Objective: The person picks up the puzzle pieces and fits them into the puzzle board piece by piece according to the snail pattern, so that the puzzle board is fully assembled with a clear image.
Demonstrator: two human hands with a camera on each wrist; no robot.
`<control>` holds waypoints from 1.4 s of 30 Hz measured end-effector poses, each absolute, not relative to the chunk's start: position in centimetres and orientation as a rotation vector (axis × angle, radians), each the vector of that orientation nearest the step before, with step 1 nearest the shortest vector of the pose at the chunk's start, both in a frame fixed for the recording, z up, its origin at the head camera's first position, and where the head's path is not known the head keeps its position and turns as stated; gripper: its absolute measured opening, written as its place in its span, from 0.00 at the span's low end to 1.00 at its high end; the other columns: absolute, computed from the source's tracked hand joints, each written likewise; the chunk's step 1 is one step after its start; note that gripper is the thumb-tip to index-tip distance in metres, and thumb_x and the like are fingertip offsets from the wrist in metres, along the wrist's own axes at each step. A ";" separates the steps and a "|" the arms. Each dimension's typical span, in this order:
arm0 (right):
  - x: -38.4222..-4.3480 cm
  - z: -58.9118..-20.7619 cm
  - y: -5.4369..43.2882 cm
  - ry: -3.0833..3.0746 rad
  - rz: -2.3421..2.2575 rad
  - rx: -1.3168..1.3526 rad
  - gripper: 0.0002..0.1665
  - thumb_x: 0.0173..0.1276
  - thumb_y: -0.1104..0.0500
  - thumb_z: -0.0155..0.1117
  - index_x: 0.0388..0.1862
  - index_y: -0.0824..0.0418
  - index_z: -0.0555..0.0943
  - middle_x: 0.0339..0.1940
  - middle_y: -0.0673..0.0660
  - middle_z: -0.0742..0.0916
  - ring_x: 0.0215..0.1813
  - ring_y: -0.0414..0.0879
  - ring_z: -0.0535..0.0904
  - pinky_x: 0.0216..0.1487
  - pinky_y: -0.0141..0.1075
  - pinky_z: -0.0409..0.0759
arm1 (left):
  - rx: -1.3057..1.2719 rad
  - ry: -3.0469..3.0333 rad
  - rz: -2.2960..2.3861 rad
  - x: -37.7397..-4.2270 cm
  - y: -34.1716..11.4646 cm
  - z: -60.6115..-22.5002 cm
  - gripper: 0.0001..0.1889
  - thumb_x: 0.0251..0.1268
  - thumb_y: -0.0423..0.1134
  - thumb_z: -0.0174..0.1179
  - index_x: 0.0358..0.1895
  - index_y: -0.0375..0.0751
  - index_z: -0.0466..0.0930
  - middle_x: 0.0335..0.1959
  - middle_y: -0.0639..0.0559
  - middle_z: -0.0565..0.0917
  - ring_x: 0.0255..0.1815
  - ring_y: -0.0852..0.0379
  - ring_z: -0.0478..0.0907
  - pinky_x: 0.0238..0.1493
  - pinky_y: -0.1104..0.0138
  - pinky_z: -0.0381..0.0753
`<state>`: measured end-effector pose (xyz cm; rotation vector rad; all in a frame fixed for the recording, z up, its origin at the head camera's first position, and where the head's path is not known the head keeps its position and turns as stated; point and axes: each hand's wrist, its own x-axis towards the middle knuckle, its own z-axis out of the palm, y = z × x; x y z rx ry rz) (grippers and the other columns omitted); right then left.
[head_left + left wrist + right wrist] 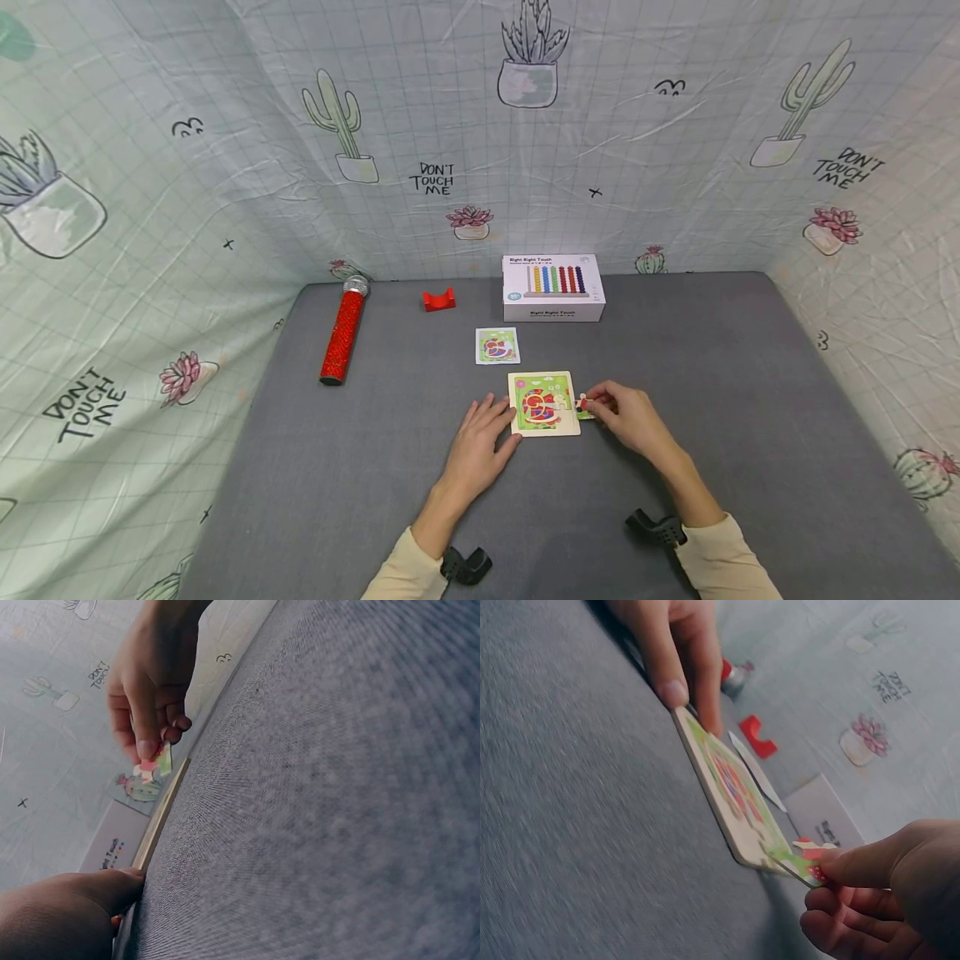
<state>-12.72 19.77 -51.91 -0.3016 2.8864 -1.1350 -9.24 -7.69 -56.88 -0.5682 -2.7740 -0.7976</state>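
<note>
A right hand (pixel 626 414) pinches a puzzle piece (pixel 584 407) between its fingers (pixel 855 862) at the puzzle board's (pixel 543 404) right edge. The left hand (pixel 480 442) rests relaxed, fingers straight against the board's left edge on the grey worktop (pixel 750 400).

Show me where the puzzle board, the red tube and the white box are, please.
puzzle board (pixel 543 404), head view, middle of its picture face
red tube (pixel 342 335), head view, middle of its glittery body
white box (pixel 553 312), head view, its front side
</note>
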 end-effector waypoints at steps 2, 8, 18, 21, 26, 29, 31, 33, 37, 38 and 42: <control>-12.6 -52.0 19.4 2.882 -1.145 -0.319 0.07 0.69 0.60 0.68 0.42 0.62 0.84 0.31 0.52 0.86 0.29 0.37 0.75 0.27 0.27 0.75 | -0.572 -2.769 -0.800 -9.3 -7.7 -56.9 0.24 0.69 0.49 0.64 0.63 0.43 0.81 0.68 0.50 0.79 0.76 0.48 0.68 0.80 0.51 0.61; -12.5 -52.3 18.2 2.851 -1.199 -0.368 0.06 0.68 0.61 0.69 0.41 0.62 0.84 0.31 0.52 0.87 0.28 0.35 0.76 0.26 0.27 0.76 | -0.572 -2.767 -0.796 -9.3 -7.7 -56.8 0.23 0.68 0.49 0.64 0.63 0.43 0.81 0.68 0.49 0.79 0.76 0.47 0.68 0.79 0.50 0.62; -12.2 -52.9 17.0 2.854 -1.183 -0.312 0.08 0.67 0.60 0.69 0.41 0.63 0.84 0.30 0.52 0.86 0.29 0.37 0.76 0.28 0.27 0.75 | -0.579 -2.772 -0.811 -9.3 -7.8 -57.0 0.24 0.69 0.49 0.63 0.63 0.42 0.81 0.68 0.49 0.78 0.76 0.47 0.68 0.79 0.49 0.62; -12.2 -53.1 16.8 2.892 -1.149 -0.330 0.07 0.67 0.60 0.70 0.40 0.63 0.84 0.30 0.51 0.86 0.30 0.38 0.76 0.29 0.28 0.75 | -0.579 -2.767 -0.812 -9.3 -7.8 -57.0 0.24 0.69 0.49 0.64 0.63 0.42 0.81 0.68 0.49 0.78 0.76 0.46 0.68 0.79 0.49 0.62; -12.2 -53.2 16.5 2.967 -1.066 -0.373 0.06 0.65 0.60 0.72 0.38 0.61 0.85 0.30 0.51 0.84 0.30 0.38 0.73 0.30 0.29 0.73 | -0.577 -2.772 -0.818 -9.3 -7.7 -57.0 0.24 0.69 0.49 0.64 0.63 0.43 0.80 0.69 0.49 0.78 0.76 0.47 0.67 0.79 0.50 0.61; -12.1 -53.2 16.3 2.984 -1.028 -0.390 0.06 0.65 0.60 0.72 0.37 0.61 0.85 0.29 0.51 0.82 0.31 0.39 0.72 0.31 0.29 0.72 | -0.575 -2.773 -0.820 -9.2 -7.7 -57.0 0.24 0.69 0.49 0.64 0.63 0.43 0.81 0.69 0.49 0.78 0.76 0.47 0.67 0.79 0.50 0.61; -12.0 -53.3 16.2 2.990 -1.020 -0.405 0.06 0.65 0.60 0.72 0.36 0.61 0.85 0.28 0.50 0.81 0.31 0.39 0.71 0.31 0.29 0.71 | -0.575 -2.772 -0.822 -9.2 -7.7 -57.0 0.23 0.69 0.49 0.64 0.63 0.42 0.81 0.68 0.49 0.78 0.76 0.47 0.67 0.79 0.50 0.61; -12.0 -53.4 16.1 2.997 -1.024 -0.422 0.05 0.64 0.60 0.73 0.35 0.60 0.85 0.27 0.50 0.79 0.30 0.39 0.71 0.30 0.29 0.70 | -0.575 -2.770 -0.822 -9.1 -7.7 -56.9 0.23 0.69 0.49 0.64 0.63 0.42 0.81 0.68 0.49 0.78 0.76 0.47 0.68 0.79 0.49 0.62; -11.9 -53.5 16.2 3.011 -1.026 -0.456 0.06 0.63 0.60 0.74 0.35 0.60 0.85 0.27 0.49 0.79 0.30 0.38 0.70 0.30 0.29 0.71 | -0.575 -2.767 -0.826 -9.1 -7.7 -56.8 0.23 0.69 0.49 0.64 0.63 0.42 0.81 0.68 0.49 0.79 0.76 0.46 0.68 0.79 0.49 0.62; -11.9 -53.5 16.2 3.008 -1.022 -0.457 0.07 0.62 0.60 0.74 0.35 0.61 0.85 0.27 0.49 0.79 0.30 0.38 0.70 0.30 0.29 0.71 | -0.575 -2.767 -0.824 -9.1 -7.7 -56.8 0.23 0.69 0.49 0.64 0.63 0.42 0.81 0.68 0.49 0.79 0.76 0.46 0.68 0.79 0.49 0.62; -11.9 -53.4 16.2 2.981 -1.006 -0.450 0.11 0.59 0.59 0.77 0.38 0.62 0.85 0.28 0.51 0.79 0.30 0.38 0.70 0.29 0.28 0.70 | -0.580 -2.755 -0.814 -9.1 -7.7 -56.8 0.23 0.68 0.48 0.65 0.62 0.41 0.81 0.68 0.48 0.79 0.75 0.45 0.69 0.78 0.48 0.63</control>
